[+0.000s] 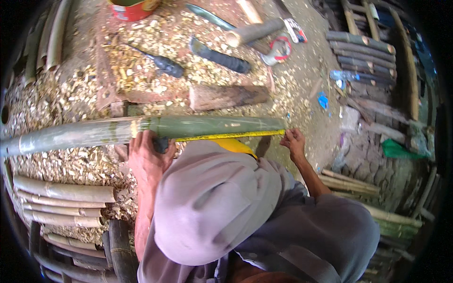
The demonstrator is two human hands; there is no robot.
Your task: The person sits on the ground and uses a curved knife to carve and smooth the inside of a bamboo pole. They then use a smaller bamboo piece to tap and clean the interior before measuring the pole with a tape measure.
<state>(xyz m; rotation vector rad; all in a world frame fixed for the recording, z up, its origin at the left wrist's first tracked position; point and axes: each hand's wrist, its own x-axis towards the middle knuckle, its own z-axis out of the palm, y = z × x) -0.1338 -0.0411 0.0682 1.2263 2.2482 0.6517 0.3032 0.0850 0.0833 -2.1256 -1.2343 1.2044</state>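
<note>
A long green bamboo pole (212,124) lies across in front of me, its cut end on the right. My left hand (147,153) grips the dark case of a tape measure (162,144) against the pole's near side, its fingertips touching the bamboo. From the case a yellow tape blade (231,136) runs out to the right along the pole's near edge. At the cut end, my right hand (294,141) pinches the tip of the blade between thumb and fingers. A grey cap (207,203) with a yellow part at its front hides the area below the tape.
Beyond the pole lie a wooden block (229,97), a black-handled blade (163,65), a dark curved tool (219,56), a bamboo piece (257,32) and a red tub (133,10), among wood chips (118,37). Bamboo lengths (66,191) are stacked at left, with more (363,52) at far right.
</note>
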